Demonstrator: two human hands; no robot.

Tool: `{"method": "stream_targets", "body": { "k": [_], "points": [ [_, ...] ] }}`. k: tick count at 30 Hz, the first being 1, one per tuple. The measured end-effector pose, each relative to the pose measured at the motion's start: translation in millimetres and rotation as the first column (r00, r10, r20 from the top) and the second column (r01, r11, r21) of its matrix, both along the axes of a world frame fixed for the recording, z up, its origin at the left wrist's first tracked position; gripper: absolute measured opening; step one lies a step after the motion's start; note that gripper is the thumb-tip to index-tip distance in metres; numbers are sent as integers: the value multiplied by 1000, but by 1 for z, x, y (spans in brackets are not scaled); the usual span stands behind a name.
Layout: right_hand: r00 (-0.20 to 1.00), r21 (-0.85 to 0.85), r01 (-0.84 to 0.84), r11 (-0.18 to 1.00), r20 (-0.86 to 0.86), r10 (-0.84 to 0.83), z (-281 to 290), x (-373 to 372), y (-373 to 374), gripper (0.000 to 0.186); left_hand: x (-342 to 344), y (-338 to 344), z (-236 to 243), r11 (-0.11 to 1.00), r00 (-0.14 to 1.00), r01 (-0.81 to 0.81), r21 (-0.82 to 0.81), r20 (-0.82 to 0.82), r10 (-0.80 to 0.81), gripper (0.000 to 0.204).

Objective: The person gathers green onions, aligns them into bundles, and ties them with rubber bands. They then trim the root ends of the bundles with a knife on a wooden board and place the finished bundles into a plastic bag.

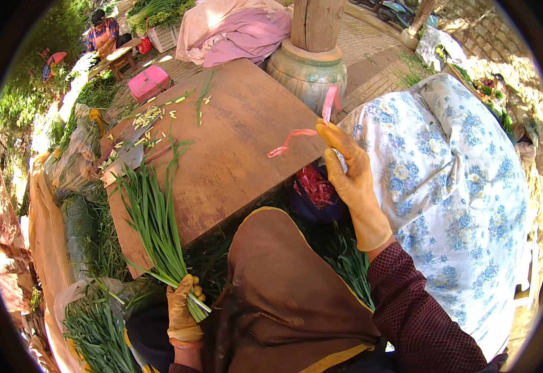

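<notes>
My left hand (183,306), in a yellowish rubber glove, is closed round the pale cut ends of a bunch of garlic chives (155,214). The bunch's long green leaves lie over the near left edge of a brown wooden table (234,133). Over the table's right corner, my gloved right hand (351,177) pinches a pink plastic strip (330,104) between thumb and fingertips; one end stands up and the other dangles to the left. Below that hand, a dark container holds more red-pink strips (315,185). A broad-bladed knife (127,160) lies by the tips of the leaves.
Chopped stem pieces (150,117) are scattered at the table's far left, near a pink box (149,83). A blue-flowered cloth (445,186) covers a large heap on my right. Loose greens (91,329) fill the lower left. Behind stands a pillar base (309,74); another person (104,34) sits far left.
</notes>
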State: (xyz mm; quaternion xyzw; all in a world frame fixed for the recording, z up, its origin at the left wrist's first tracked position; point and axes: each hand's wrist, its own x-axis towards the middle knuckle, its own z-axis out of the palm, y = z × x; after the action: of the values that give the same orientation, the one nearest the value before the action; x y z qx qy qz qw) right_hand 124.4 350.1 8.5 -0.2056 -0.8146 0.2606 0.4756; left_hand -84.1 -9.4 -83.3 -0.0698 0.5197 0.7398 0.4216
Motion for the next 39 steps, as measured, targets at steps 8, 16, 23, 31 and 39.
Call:
{"method": "stream_targets", "body": {
  "k": [8, 16, 23, 31, 39],
  "points": [
    [998, -126, -68, 990, -2, 68, 7, -83, 23, 30, 3, 5, 9, 996, 998, -59, -59, 1, 60, 14],
    [988, -249, -51, 967, -154, 12, 41, -120, 43, 32, 0, 11, 15, 998, 994, -62, -17, 85, 63, 29],
    [737, -315, -42, 948, 630, 242, -18, -188, 49, 45, -3, 12, 23, 997, 979, -56, 43, 200, 47, 56],
    [967, -282, -28, 959, 236, 98, -67, -188, 99, 62, -3, 17, 21, 998, 975, -54, -30, 213, 59, 54],
    [762, -271, -86, 959, 602, 238, -35, -166, 56, 40, 1, 24, 18, 999, 988, -38, -26, 146, 41, 51]
  ]
}}
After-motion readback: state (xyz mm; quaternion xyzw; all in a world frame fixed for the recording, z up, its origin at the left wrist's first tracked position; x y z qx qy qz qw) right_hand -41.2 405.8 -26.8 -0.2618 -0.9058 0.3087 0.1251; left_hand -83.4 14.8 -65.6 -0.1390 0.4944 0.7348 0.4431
